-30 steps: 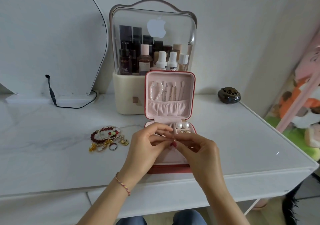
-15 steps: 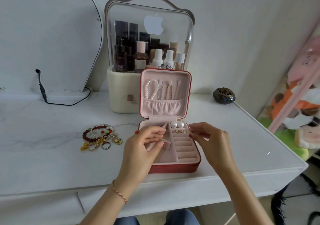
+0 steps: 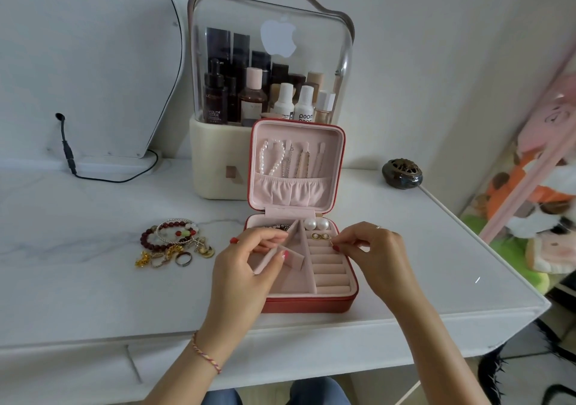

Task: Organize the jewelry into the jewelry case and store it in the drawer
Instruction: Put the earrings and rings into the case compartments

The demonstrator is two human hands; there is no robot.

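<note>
Red jewelry case (image 3: pixel 307 305) open under both hands' grip: left hand (image 3: pixel 246 267), right hand (image 3: pixel 375 256)

Both forearms come up from bottom of frame, bare, converging toward centre. Left hand (image 3: pixel 246 264): back of hand toward camera, wrist a bit bent, fingers curled inward; thumb & fingertips pinch a pink divider flap (image 3: pixel 274 250) of the jewelry case. Red-painted nails show on thumb & one finger. Braided cord bracelet (image 3: pixel 205 353) round left wrist. Right hand (image 3: pixel 375 258): back up, knuckles raised, fingers curled; thumb & forefinger tips pressed together at its left edge, pinching sth very small, can't tell what. Ring (image 3: pixel 378 226) on one right finger. Hands near each other, not touching.
</note>
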